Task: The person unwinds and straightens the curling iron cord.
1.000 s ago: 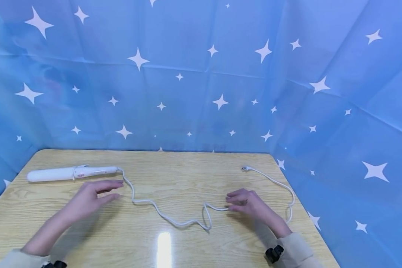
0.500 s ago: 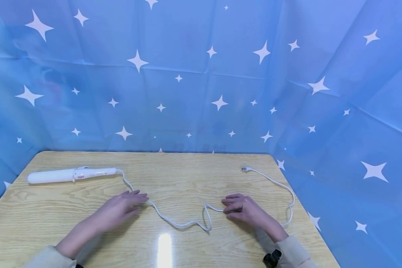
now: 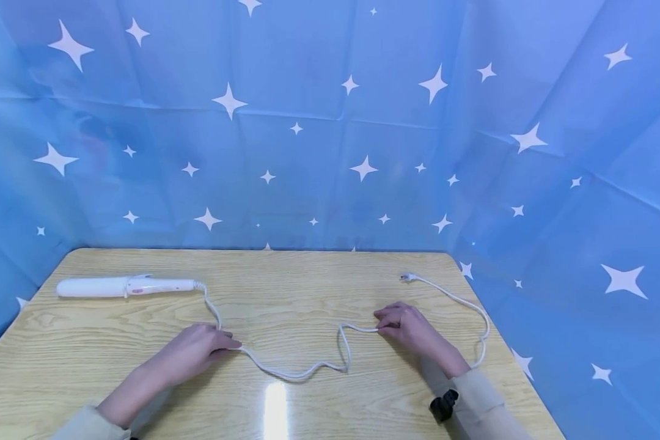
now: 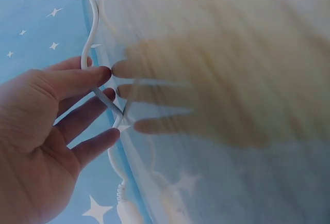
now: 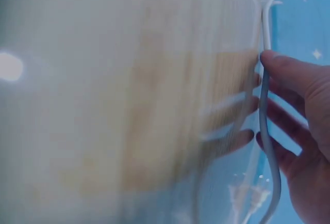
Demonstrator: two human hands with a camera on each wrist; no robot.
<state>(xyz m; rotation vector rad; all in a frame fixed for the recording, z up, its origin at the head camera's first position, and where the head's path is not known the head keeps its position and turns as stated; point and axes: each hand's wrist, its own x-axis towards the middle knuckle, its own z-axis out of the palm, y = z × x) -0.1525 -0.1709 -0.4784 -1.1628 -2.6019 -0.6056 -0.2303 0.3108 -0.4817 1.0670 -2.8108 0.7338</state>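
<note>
A white curling iron [image 3: 123, 286] lies at the table's far left. Its white cord [image 3: 299, 371] snakes across the table to a plug [image 3: 404, 277] at the far right. My left hand [image 3: 228, 347] lies low on the table and pinches the cord between thumb and fingers a short way from the iron; the left wrist view shows the cord [image 4: 94, 22] passing under the thumb of that hand [image 4: 105, 95]. My right hand [image 3: 382, 327] pinches the cord further along, and in the right wrist view the cord [image 5: 266, 33] runs under the thumb of that hand [image 5: 263, 100].
The wooden table [image 3: 286, 287] is glossy and reflects a lamp near its front edge. Blue cloth with white stars [image 3: 330, 134] closes in the back and both sides. Beyond my right hand the cord loops near the table's right edge [image 3: 481, 333].
My left hand has moved right, away from the curling iron, and taken hold of the cord. My right hand has shifted slightly farther back with the cord in it.
</note>
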